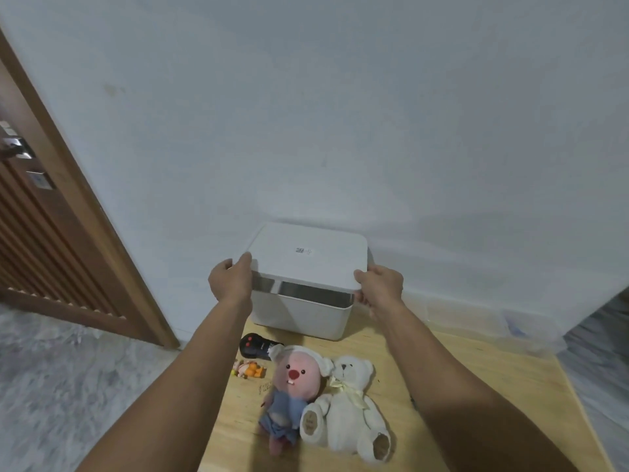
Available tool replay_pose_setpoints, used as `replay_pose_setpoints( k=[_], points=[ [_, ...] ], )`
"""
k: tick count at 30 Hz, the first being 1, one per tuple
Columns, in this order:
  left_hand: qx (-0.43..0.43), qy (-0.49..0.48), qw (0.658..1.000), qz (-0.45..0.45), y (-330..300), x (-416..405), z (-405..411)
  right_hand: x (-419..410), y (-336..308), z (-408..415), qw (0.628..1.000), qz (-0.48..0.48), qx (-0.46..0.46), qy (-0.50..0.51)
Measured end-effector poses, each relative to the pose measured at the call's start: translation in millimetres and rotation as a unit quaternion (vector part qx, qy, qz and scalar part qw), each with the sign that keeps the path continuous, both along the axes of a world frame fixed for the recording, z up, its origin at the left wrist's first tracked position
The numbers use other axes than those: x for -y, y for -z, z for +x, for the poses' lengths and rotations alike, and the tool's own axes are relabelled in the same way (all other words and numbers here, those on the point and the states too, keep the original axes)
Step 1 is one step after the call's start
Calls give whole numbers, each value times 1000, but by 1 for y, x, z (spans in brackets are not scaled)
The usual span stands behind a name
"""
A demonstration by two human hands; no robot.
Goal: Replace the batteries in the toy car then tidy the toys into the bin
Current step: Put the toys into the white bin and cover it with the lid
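Left hand (230,280) and right hand (380,286) each grip a side edge of the white lid (308,255), fingers curled round it, front edge raised off the white plastic bin (301,313) at the wooden table's (476,376) far end. Near it: black toy car (256,345), pink plush (289,386), white teddy bear (354,410), small orange figure (250,369).

Plain white wall (340,114), wooden door (41,240).
Grey mottled floor (68,386); light wooden table (493,386) against the wall.
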State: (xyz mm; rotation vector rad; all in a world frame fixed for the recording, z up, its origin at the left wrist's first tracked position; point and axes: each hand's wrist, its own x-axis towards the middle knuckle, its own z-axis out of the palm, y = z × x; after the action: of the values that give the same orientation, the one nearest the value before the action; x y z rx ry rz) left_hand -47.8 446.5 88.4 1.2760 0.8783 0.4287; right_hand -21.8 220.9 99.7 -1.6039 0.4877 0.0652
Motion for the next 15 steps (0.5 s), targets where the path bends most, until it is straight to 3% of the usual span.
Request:
replay_pose_setpoints(
  k=[6, 15],
  points=[
    [-21, 83, 996, 8, 3, 32, -2, 51, 10, -18, 999, -50, -6, 18],
    [-75, 265, 956, 100, 26, 135, -19, 178, 38, -63, 981, -159, -92, 67]
  ],
)
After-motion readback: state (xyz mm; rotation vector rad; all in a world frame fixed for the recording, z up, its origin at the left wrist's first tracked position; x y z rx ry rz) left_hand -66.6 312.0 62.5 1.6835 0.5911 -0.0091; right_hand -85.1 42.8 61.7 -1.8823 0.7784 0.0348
